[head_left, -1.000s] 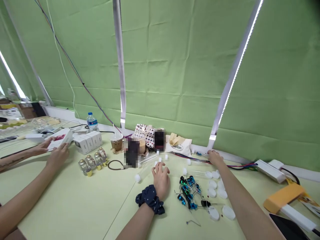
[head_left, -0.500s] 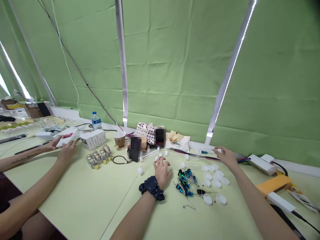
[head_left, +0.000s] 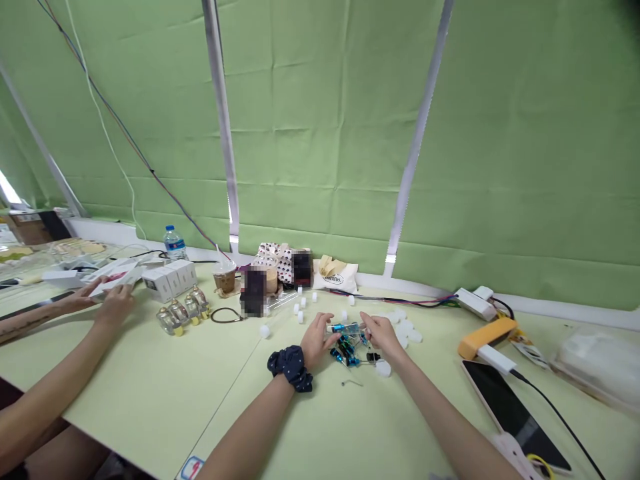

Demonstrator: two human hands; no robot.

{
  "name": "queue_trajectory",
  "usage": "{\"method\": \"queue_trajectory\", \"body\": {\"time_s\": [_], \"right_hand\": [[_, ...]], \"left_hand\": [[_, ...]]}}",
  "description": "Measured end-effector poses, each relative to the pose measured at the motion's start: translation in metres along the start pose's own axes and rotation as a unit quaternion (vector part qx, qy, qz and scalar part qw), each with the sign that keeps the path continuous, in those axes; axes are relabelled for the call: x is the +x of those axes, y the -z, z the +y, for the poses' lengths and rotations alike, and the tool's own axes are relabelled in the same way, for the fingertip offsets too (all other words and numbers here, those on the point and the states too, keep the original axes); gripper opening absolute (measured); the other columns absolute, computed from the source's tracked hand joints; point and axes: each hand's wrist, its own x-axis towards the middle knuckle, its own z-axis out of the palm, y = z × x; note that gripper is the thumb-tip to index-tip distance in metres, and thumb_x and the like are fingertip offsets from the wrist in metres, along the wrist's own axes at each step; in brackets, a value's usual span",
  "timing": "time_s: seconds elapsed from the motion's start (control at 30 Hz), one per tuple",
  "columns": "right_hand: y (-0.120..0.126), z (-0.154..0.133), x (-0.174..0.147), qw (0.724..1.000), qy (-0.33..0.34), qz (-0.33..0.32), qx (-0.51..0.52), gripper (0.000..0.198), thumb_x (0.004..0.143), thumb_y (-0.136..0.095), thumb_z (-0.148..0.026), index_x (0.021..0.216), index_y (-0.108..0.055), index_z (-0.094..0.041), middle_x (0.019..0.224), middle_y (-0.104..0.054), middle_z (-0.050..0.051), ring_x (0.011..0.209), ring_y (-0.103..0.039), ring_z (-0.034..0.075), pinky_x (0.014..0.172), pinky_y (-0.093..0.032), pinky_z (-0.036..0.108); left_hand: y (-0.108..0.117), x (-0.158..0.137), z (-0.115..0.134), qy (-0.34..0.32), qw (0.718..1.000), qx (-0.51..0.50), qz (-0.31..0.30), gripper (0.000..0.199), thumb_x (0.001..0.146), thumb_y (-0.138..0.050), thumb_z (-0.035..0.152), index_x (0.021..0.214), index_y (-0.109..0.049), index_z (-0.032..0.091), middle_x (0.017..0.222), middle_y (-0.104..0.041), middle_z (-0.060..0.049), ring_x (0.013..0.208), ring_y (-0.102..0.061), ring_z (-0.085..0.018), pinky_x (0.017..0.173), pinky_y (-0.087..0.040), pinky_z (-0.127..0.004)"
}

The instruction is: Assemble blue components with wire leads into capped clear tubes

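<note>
My left hand point(head_left: 317, 339), with a dark scrunchie point(head_left: 290, 368) on its wrist, and my right hand point(head_left: 381, 333) meet over the table and hold a clear tube point(head_left: 346, 328) with a blue piece inside it between them. Just below the tube lies a pile of blue and black metal parts point(head_left: 347, 352). White caps point(head_left: 406, 328) are scattered right of my right hand, and one white cap point(head_left: 383, 368) lies near my right wrist. More clear tubes with white ends point(head_left: 287, 308) lie behind my left hand.
A co-worker's hands point(head_left: 107, 301) at the left hold a white and red box. Small glass bottles point(head_left: 181, 311), white boxes point(head_left: 167, 280), a water bottle point(head_left: 173, 243), drink cups point(head_left: 225, 279) and a cloth bag point(head_left: 334, 275) stand at the back. A tablet point(head_left: 510, 413), orange block point(head_left: 485, 335) and power strip point(head_left: 475, 301) are right.
My right hand came back from the far cable area to the middle and joined my left hand on a clear tube. The camera turned to the right, showing the tablet.
</note>
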Motion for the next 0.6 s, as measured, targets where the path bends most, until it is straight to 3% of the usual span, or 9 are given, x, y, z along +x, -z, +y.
{"method": "queue_trajectory", "body": {"time_s": [0.1, 0.2, 0.37, 0.47, 0.6], "right_hand": [[-0.002, -0.005, -0.007, 0.994, -0.068, -0.026, 0.085, 0.049, 0.075, -0.042, -0.06, 0.068, -0.056, -0.014, 0.036, -0.037, -0.006, 0.029, -0.02, 0.005, 0.032, -0.013, 0.019], [0.0, -0.005, -0.008, 0.994, -0.08, -0.017, 0.069, 0.046, 0.079, -0.038, -0.055, 0.065, -0.055, -0.014, 0.033, -0.032, -0.007, 0.029, -0.02, 0.006, 0.032, -0.013, 0.019], [0.001, 0.0, -0.005, 0.999, 0.045, -0.003, 0.008, 0.047, 0.08, -0.038, -0.055, 0.064, -0.057, -0.014, 0.038, -0.037, -0.004, 0.035, -0.033, 0.009, 0.038, -0.025, 0.022], [0.0, -0.001, -0.006, 0.993, 0.104, -0.041, 0.02, 0.043, 0.081, -0.04, -0.056, 0.079, -0.058, -0.017, 0.046, -0.044, -0.004, 0.042, -0.04, 0.011, 0.042, -0.03, 0.022], [-0.002, -0.004, -0.01, 0.983, 0.126, -0.119, 0.056, 0.039, 0.083, -0.04, -0.054, 0.101, -0.049, -0.021, 0.06, -0.053, -0.002, 0.046, -0.043, 0.011, 0.046, -0.035, 0.023]], "left_hand": [[-0.005, -0.002, 0.002, 0.022, 0.999, -0.02, 0.021, 0.027, 0.083, -0.049, 0.037, 0.102, -0.048, 0.019, 0.089, -0.052, -0.004, 0.081, -0.052, -0.018, 0.074, -0.042, -0.031], [-0.008, -0.003, 0.006, 0.055, 0.997, -0.046, 0.036, 0.024, 0.081, -0.05, 0.04, 0.094, -0.049, 0.019, 0.077, -0.052, -0.001, 0.07, -0.05, -0.015, 0.065, -0.04, -0.028], [-0.009, 0.0, 0.012, 0.12, 0.979, -0.152, 0.067, 0.028, 0.081, -0.047, 0.045, 0.079, -0.05, 0.018, 0.064, -0.05, 0.002, 0.058, -0.045, -0.012, 0.055, -0.035, -0.024], [-0.007, 0.004, 0.008, 0.191, 0.947, -0.252, 0.065, 0.034, 0.077, -0.05, 0.051, 0.07, -0.046, 0.018, 0.054, -0.044, 0.005, 0.047, -0.04, -0.008, 0.045, -0.029, -0.02], [-0.007, 0.01, -0.002, 0.273, 0.878, -0.39, 0.046, 0.039, 0.072, -0.054, 0.056, 0.068, -0.038, 0.021, 0.039, -0.028, 0.012, 0.031, -0.02, -0.004, 0.035, -0.015, -0.017]]}}
